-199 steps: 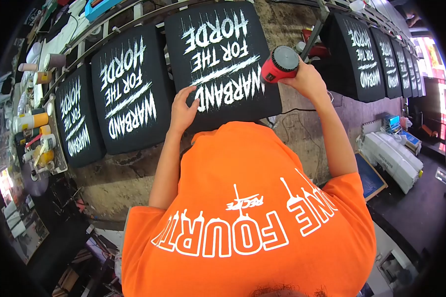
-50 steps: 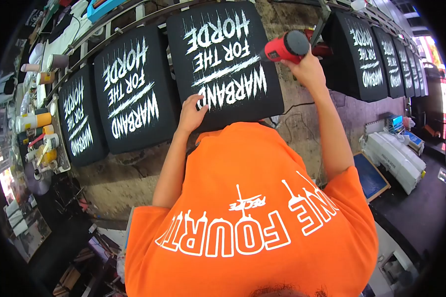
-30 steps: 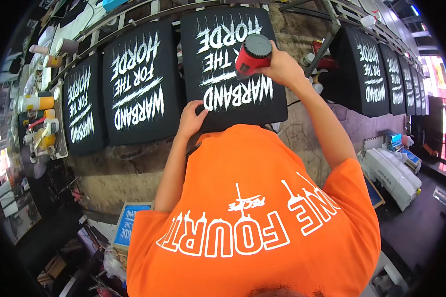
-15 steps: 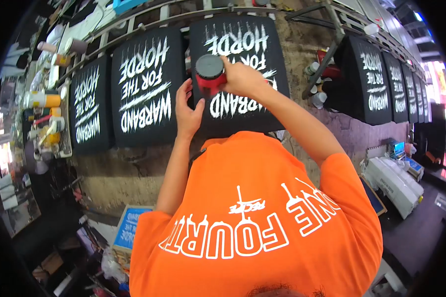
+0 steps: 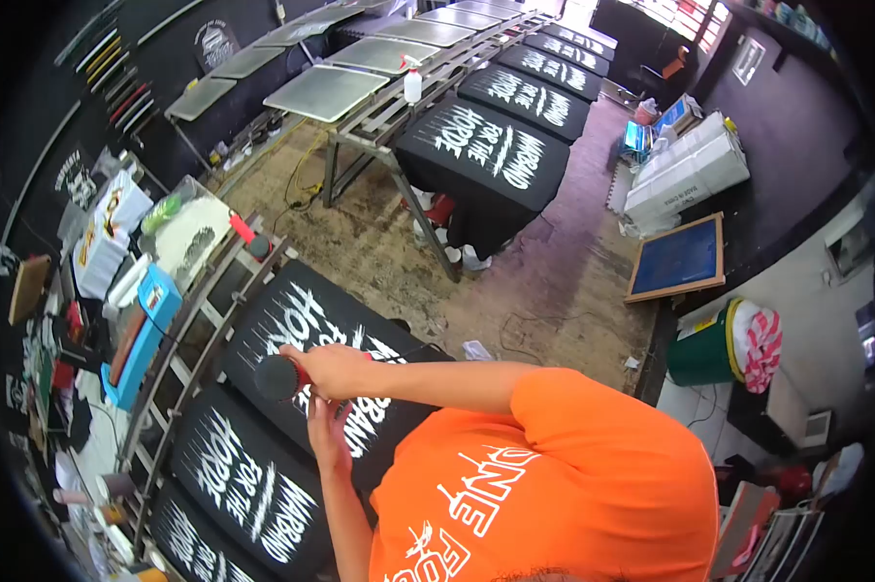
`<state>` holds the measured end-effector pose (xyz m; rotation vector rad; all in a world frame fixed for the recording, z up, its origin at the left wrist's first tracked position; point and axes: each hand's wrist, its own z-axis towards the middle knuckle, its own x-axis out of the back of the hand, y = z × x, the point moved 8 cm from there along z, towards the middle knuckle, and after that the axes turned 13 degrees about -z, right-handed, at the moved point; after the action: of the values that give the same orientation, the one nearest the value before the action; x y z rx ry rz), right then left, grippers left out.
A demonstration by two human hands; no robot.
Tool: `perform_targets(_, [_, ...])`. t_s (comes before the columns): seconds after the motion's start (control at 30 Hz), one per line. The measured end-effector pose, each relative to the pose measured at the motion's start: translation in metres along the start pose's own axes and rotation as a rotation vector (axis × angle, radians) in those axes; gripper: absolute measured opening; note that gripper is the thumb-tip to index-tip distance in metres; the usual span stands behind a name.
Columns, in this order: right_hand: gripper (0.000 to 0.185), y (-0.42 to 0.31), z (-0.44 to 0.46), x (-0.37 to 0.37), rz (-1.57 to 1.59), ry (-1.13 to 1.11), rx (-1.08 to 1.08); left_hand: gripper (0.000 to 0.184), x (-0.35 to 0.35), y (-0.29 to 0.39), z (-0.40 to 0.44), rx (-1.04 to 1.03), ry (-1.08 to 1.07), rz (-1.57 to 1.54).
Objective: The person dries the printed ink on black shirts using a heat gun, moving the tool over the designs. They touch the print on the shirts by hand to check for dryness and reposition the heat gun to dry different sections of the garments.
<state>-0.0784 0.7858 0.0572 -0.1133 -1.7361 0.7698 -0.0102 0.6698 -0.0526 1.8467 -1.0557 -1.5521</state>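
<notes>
The red handheld heat gun with a round dark end cap (image 5: 276, 378) is over the left part of the black cloth panel printed in white with HORDE, FOR THE and WARBAND (image 5: 365, 332). Well left of that panel is a long bright-blue container (image 5: 169, 299) with a brown piece in it. Just below-left of the panel lies a second black cloth (image 5: 229, 475) bearing the same white print. Near the panel's upper-left corner is a red tool with a dark round end (image 5: 246, 233). Over the panel, the left hand (image 5: 331, 436) has its fingers loosely parted beside the gun, no object visible in it; whether it touches the gun cannot be told. The right hand (image 5: 334, 372) grasps the gun, its forearm crossing the panel. Right of the panel and well apart stand a wood-framed blue screen (image 5: 678, 257) and a round green bucket (image 5: 701, 351).
</notes>
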Motion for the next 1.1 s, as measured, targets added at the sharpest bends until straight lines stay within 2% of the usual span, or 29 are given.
perform_targets(0.03, [0.077,0.005,-0.008,0.012,0.042,0.0,-0.054,0.044,-0.027,0.002,0.013,0.023,-0.044,-0.176])
perform_targets(0.07, [0.092,0.021,-0.002,0.0,0.003,0.083,-0.097,0.044,-0.049,0.005,0.026,0.028,-0.068,-0.163])
perform_targets(0.17, [0.091,0.035,-0.031,0.036,0.147,0.078,-0.102,0.046,-0.095,0.005,0.063,0.074,-0.095,-0.308])
perform_targets(0.23, [0.092,0.055,-0.044,0.046,0.124,0.108,-0.103,0.033,-0.098,-0.012,0.094,0.145,0.0,-0.391])
perform_targets(0.3, [0.094,0.078,-0.062,0.046,0.103,0.129,-0.098,0.017,-0.121,-0.01,0.111,0.215,-0.055,-0.525])
perform_targets(0.37, [0.089,0.094,-0.105,0.081,-0.054,0.641,0.02,0.014,-0.131,-0.001,0.127,0.122,0.008,-0.599])
perform_targets(0.43, [0.089,0.128,-0.126,0.067,0.071,0.364,-0.122,0.015,-0.143,0.013,0.131,0.123,0.019,-0.663])
perform_targets(0.5, [0.091,0.177,-0.121,0.017,0.214,-0.016,-0.19,0.022,-0.162,0.033,0.131,0.106,-0.143,-0.796])
perform_targets(0.53, [0.091,0.197,-0.117,0.005,0.218,-0.02,-0.179,0.026,-0.163,0.041,0.133,0.129,-0.205,-0.828])
perform_targets(0.6, [0.09,0.239,-0.119,-0.028,0.302,-0.221,-0.421,0.031,-0.174,0.068,0.124,0.137,-0.32,-0.873])
perform_targets(0.63, [0.09,0.242,-0.117,-0.036,0.308,-0.239,-0.408,0.033,-0.174,0.081,0.121,0.136,-0.37,-0.89])
perform_targets(0.7, [0.082,0.209,-0.11,-0.009,0.43,0.117,-0.042,0.035,-0.18,0.102,0.116,0.108,-0.423,-0.942])
perform_targets(0.73, [0.082,0.192,-0.099,-0.002,0.413,0.119,0.098,0.036,-0.186,0.11,0.112,0.101,-0.443,-0.979])
perform_targets(0.77, [0.075,0.181,-0.085,-0.004,0.26,0.187,0.254,0.04,-0.187,0.117,0.111,0.046,-0.466,-0.963])
perform_targets(0.8, [0.055,0.169,-0.071,-0.008,0.333,0.102,0.363,0.039,-0.191,0.122,0.107,0.031,-0.461,-0.976])
perform_targets(0.83, [0.034,0.169,-0.054,-0.032,0.306,-0.082,0.364,0.036,-0.185,0.127,0.106,-0.004,-0.438,-0.955])
perform_targets(0.87, [0.026,0.177,-0.049,-0.041,0.205,-0.065,0.219,0.028,-0.179,0.132,0.104,-0.011,-0.454,-0.963])
perform_targets(0.97, [0.034,0.222,-0.044,-0.018,0.293,-0.192,-0.215,0.035,-0.157,0.155,0.08,-0.131,-0.381,-0.732])
perform_targets(1.0, [0.032,0.266,-0.035,-0.03,0.229,-0.193,-0.247,0.035,-0.138,0.16,0.07,-0.195,-0.319,-0.55])
perform_targets(1.03, [0.028,0.287,-0.039,-0.009,0.152,-0.128,-0.224,0.036,-0.123,0.167,0.06,-0.251,-0.266,-0.368])
perform_targets(1.1, [0.025,0.366,-0.031,-0.018,0.091,0.064,-0.182,0.036,-0.089,0.172,0.041,-0.263,-0.202,-0.166])
